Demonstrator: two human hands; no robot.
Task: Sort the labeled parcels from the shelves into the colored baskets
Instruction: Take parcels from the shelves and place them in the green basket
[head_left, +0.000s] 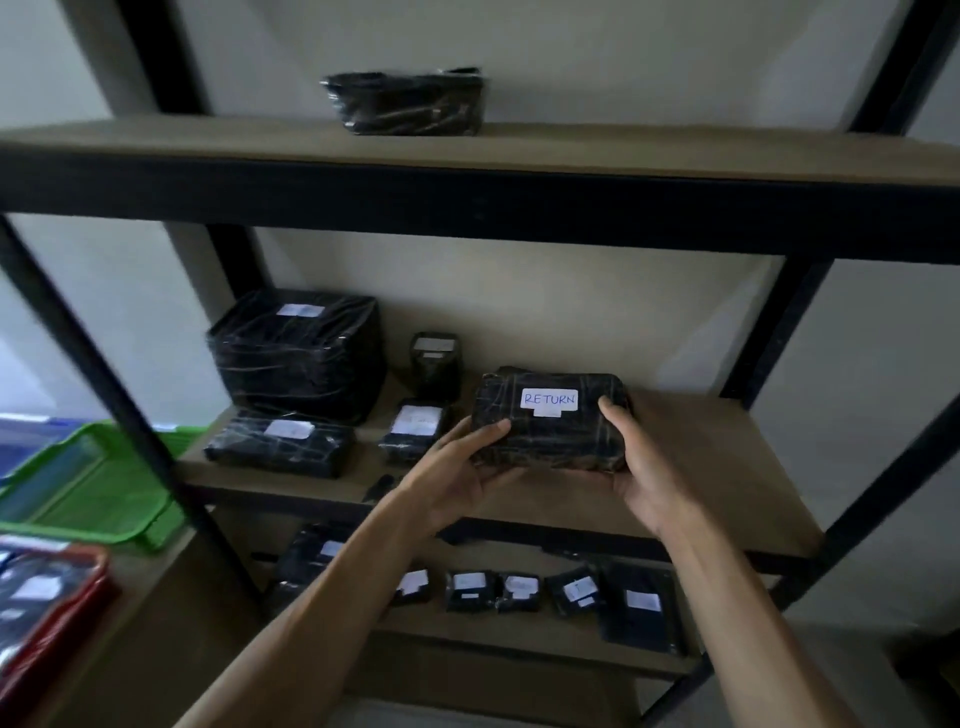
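Both hands on one black wrapped parcel (549, 427) marked RETURN, held just above the front of the middle shelf (701, 467). Left hand (457, 467) curls round its left end, thumb on top; right hand (636, 467) grips the right end, thumb over the top edge, fingers underneath.

Step in hand, as I judge it: carrying this parcel off the shelf to its basket. Green basket (88, 488) sits well left of the shelf, red basket (57, 597) below that; which one takes returns I cannot tell.

To do well: keep the label facing up, draw clear of the upright post (104, 395) left of the shelf, avoid brushing the small parcels (413, 428) just left of it.
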